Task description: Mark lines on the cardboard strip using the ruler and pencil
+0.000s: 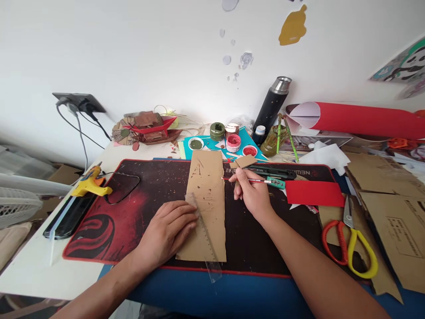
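Observation:
A long strip of brown cardboard [209,177] lies on the dark desk mat, with a few scratches and flecks on its surface. Slanting across its lower half is a clear plastic ruler [207,239], whose lower end sticks out past the cardboard's near edge. My left hand [169,228] rests on the cardboard, its fingers together and the fingertips holding the ruler's left edge. My right hand [252,190] is closed around a red and black pencil [229,178]. The pencil's tip points left, near the cardboard's right edge; whether it touches is unclear.
On the right lie scissors [348,239], a red paper rectangle [315,193] and cardboard sheets [395,230]. A yellow glue gun [89,184] sits left. Open paint jars [233,142], a black flask [270,104] and a red boat model [152,128] line the back.

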Action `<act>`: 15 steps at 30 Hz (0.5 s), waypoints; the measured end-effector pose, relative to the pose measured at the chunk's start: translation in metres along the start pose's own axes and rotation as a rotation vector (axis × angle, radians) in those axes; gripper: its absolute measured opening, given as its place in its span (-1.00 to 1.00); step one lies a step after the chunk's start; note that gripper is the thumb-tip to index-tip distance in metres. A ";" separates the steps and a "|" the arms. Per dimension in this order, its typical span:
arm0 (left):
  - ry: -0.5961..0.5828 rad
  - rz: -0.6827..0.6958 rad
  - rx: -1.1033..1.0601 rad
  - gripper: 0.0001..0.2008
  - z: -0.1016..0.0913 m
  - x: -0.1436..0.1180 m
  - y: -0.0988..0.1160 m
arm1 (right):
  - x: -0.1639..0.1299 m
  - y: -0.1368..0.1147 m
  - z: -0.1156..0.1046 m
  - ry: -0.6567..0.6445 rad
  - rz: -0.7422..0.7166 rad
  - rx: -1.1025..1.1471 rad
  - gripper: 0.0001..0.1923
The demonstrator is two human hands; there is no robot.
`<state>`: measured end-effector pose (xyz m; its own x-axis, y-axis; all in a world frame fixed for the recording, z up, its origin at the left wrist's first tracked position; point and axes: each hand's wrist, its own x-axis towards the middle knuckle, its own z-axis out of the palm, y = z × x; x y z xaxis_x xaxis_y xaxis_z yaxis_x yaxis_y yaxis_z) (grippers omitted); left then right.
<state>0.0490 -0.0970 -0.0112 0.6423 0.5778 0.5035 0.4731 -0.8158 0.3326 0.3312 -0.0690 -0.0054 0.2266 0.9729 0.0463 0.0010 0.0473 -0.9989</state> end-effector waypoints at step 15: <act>-0.010 -0.159 -0.086 -0.75 0.001 0.002 -0.007 | -0.001 -0.002 0.000 -0.002 -0.039 -0.042 -0.36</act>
<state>0.0476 -0.0896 -0.0135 0.5696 0.6999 0.4309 0.5165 -0.7127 0.4746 0.3306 -0.0699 -0.0036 0.2240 0.9709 0.0851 0.0503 0.0756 -0.9959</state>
